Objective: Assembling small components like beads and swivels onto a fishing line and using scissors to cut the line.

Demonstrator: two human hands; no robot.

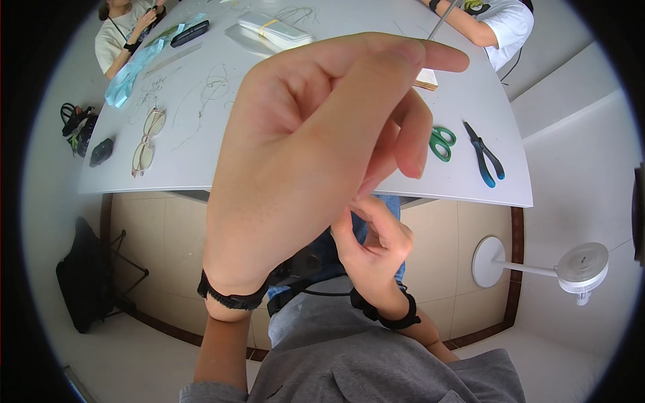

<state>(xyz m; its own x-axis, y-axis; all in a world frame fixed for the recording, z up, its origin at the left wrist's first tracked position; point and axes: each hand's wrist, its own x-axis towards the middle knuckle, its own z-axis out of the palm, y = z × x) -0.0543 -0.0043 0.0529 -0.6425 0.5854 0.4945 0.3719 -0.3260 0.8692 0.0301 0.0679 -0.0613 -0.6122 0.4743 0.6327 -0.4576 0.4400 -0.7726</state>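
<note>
My left hand [289, 161] is raised high over the table's near edge and fills the middle of the view. Its thumb presses against the index finger; whatever is between them, if anything, is too small to make out. A thin grey rod [445, 20] shows just beyond these fingertips, and whether they touch it I cannot tell. Lower down, in front of my lap, my right hand [376, 242] pinches thumb and fingers together, its tips partly covered by the left hand. Green-handled scissors [442, 143] and blue-and-black pliers [484, 154] lie on the table to the right.
On the white table [195, 154] lie glasses [148, 142], light-blue ribbon [134, 74], a black case [190, 33], banded clear bags [275, 30] and loose thin strands [215, 86]. Two people sit at the far side. A white fan [583, 269] stands right, a black folding chair [84, 275] left.
</note>
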